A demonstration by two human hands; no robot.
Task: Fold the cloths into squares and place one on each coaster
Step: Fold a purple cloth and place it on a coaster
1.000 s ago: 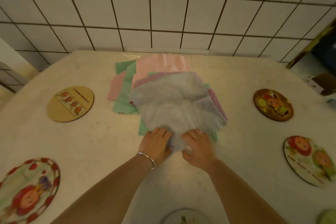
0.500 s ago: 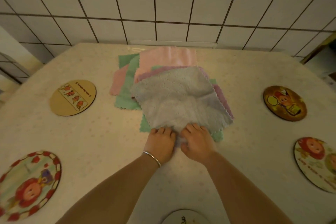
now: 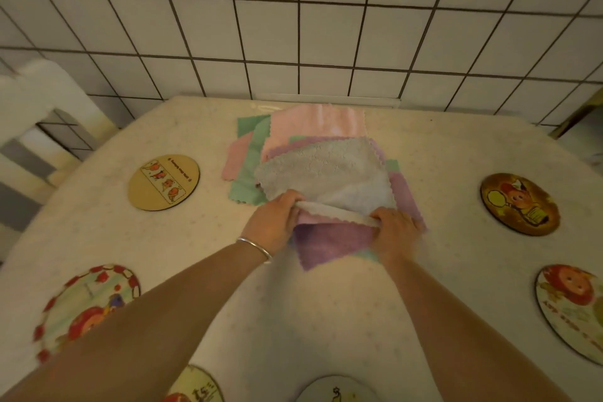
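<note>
Head view: both hands work at the near edge of the grey cloth [image 3: 326, 173], which lies on top of a loose stack of cloths in the middle of the counter [image 3: 326, 320]. The left hand [image 3: 274, 222] has its grip curled round the cloth's near left corner, and the right hand [image 3: 396, 228] pinches the near right corner, the edge lifted and stretched between them. Right beneath that lifted edge lies a purple cloth [image 3: 329, 245]; beyond the hands a pink cloth [image 3: 319, 122] and a green cloth [image 3: 248, 170] stick out from the stack. A silver bangle [image 3: 256, 246] circles the left wrist. Coasters lie well apart from the hands: a tan coaster [image 3: 163, 182] off to the left, a red-rimmed coaster [image 3: 88, 307] nearer on the left, a brown coaster [image 3: 519, 204] to the right and a pale coaster [image 3: 571, 307] nearer on the right. None carries a cloth. A tiled wall [image 3: 293, 26] rises behind the counter.
</note>
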